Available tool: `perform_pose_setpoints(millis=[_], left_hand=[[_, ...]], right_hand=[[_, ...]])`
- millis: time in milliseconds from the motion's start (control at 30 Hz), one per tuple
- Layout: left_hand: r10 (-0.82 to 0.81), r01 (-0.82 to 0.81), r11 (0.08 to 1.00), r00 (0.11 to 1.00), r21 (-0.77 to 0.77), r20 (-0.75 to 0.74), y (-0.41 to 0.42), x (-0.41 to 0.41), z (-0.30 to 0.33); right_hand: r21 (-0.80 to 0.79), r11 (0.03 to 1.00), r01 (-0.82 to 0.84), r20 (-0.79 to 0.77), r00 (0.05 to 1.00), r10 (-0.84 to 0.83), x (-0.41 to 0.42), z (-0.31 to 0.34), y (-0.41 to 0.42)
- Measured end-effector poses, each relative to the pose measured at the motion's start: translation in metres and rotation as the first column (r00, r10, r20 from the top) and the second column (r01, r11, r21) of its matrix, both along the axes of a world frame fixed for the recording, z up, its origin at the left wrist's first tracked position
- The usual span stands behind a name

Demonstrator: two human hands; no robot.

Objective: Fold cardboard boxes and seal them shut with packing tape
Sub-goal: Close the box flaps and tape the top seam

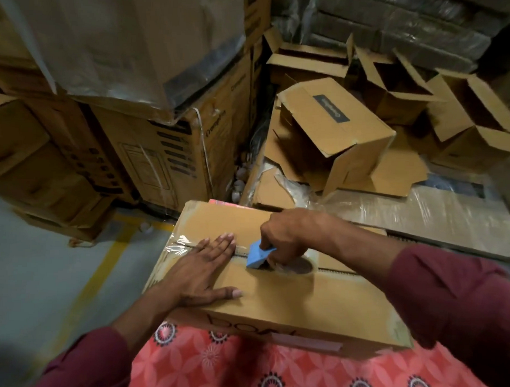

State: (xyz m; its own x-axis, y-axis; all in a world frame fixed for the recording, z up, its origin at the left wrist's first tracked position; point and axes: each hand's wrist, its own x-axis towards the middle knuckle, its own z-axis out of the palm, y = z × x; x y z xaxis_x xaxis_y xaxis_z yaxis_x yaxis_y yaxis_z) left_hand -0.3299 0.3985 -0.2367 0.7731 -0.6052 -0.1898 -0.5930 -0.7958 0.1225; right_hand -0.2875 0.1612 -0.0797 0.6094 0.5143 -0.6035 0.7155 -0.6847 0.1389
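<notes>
A brown cardboard box (pixel 287 300) lies in front of me with its top flaps folded down. Clear tape (pixel 178 245) covers the left end of the centre seam. My left hand (pixel 204 267) presses flat on the flaps over the taped part, fingers straight. My right hand (pixel 284 238) grips a blue tape dispenser (pixel 258 253) with its roll of clear tape (pixel 299 265), held down on the seam near the box's middle. To the right of the roll the seam shows bare.
Several open and tipped empty boxes (pixel 332 132) lie behind on plastic-wrapped flat cardboard (pixel 422 212). Tall stacked cartons (pixel 162 148) stand at the left. Grey floor with a yellow line (pixel 98 274) runs along the left. Pink patterned cloth (pixel 269 369) is below the box.
</notes>
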Motion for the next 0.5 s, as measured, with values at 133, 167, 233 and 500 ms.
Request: perform_pose_setpoints(millis=[133, 167, 233, 500], left_hand=[[0.0, 0.0, 1.0, 1.0, -0.021, 0.006, -0.002, -0.002, 0.006], [0.003, -0.003, 1.0, 1.0, -0.027, 0.008, -0.003, -0.002, 0.006], [-0.001, 0.001, 1.0, 1.0, -0.015, 0.01, -0.002, -0.004, 0.006], [0.002, -0.002, 1.0, 1.0, -0.012, 0.019, -0.001, -0.003, 0.003]], right_hand=[[-0.026, 0.999, 0.035, -0.032, 0.999, -0.036, 0.002, 0.005, -0.011], [-0.026, 1.0, 0.018, -0.02, 1.0, -0.018, 0.001, 0.006, -0.016], [-0.042, 0.999, -0.01, 0.0, 1.0, 0.01, -0.001, 0.008, -0.023], [-0.104, 0.992, 0.074, 0.029, 0.997, -0.071, -0.011, 0.006, -0.064]])
